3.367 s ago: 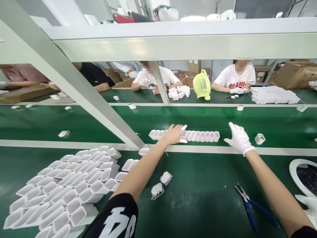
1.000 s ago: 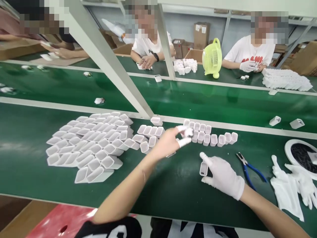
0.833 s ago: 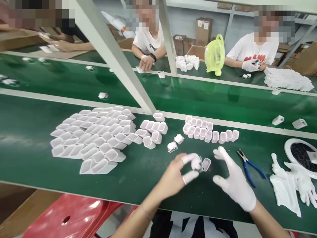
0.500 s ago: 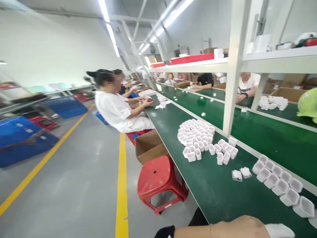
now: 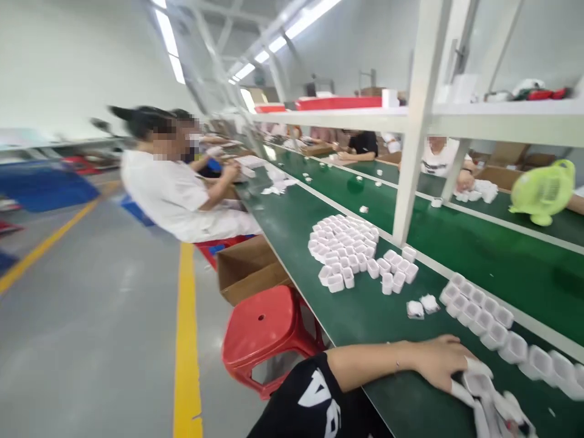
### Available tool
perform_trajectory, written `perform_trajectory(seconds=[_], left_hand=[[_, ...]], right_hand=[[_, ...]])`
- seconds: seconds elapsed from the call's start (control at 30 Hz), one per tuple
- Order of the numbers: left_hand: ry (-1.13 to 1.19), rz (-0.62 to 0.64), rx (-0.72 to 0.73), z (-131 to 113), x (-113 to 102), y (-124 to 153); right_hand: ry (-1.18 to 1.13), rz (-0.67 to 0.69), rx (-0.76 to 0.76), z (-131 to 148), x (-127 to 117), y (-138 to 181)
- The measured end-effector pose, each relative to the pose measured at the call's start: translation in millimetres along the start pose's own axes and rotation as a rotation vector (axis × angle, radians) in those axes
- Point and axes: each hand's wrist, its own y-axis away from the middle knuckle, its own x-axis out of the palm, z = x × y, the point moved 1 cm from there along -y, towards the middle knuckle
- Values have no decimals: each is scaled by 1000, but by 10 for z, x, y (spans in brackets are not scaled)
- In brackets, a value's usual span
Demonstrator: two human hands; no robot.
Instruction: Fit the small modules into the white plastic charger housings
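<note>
My left hand (image 5: 440, 364) rests on the green table (image 5: 365, 316) at the lower right. Its white-capped fingertips are pinched on a small white piece (image 5: 474, 384) that is too blurred to name. My right hand (image 5: 504, 417) wears a white glove and meets that piece from below, cut off by the frame edge and smeared. Just beyond my hands a row of open white plastic cases (image 5: 479, 313) runs along the table. Two small white wrapped parts (image 5: 422, 306) lie to the left of it.
A big cluster of white cases (image 5: 342, 246) lies further along the table, by a white frame post (image 5: 410, 158). A red stool (image 5: 264, 331) and a cardboard box (image 5: 249, 271) stand in the aisle. A seated person in white (image 5: 173, 194) works beyond. A green fan (image 5: 542, 191) stands at the right.
The view has swung left, from looking down at the table to looking along the line and the aisle. My hands came together at the near edge and now sit at the lower right.
</note>
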Motion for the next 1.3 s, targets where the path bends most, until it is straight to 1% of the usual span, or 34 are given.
perform_trajectory(seconds=[0.07,0.1,0.13,0.2,0.23,0.27,0.33,0.43,0.5,0.57,0.7,0.8,0.93,1.1,1.2,1.3], left_hand=[[89,-37,-64,-134,-56,45],[134,-83,-92,-194,-100,66],[151,-137,-124,-243,-148,88],[145,-208,-123,-323,-235,145],[141,-246,-99,-361,-271,184],[139,-284,-68,-399,-299,231],[122,-358,12,-488,-331,337],[67,-468,101,-621,-342,476],[19,-517,136,-687,-342,528],[-23,-542,157,-727,-343,550],[-71,-561,160,-760,-343,559],[-93,-568,149,-775,-338,560],[-92,-570,159,-803,-338,556],[-57,-601,171,-832,-328,546],[-45,-611,176,-832,-307,548],[-22,-615,188,-822,-274,547]], right_hand=[[-58,-77,96,63,-193,294],[-199,-157,175,133,-274,389],[-385,-226,257,215,-341,446],[-460,-365,366,391,-464,468],[-579,-435,397,474,-522,456],[-650,-490,395,556,-581,438],[-745,-545,326,710,-689,409],[-680,-519,152,873,-781,384],[-603,-485,34,910,-780,372],[-539,-460,-42,901,-749,366],[-442,-428,-67,854,-684,372],[-322,-425,-89,855,-670,382],[-174,-424,-146,898,-686,394],[-12,-413,-200,962,-738,404],[46,-409,-223,981,-767,408],[44,-389,-225,981,-778,414]])
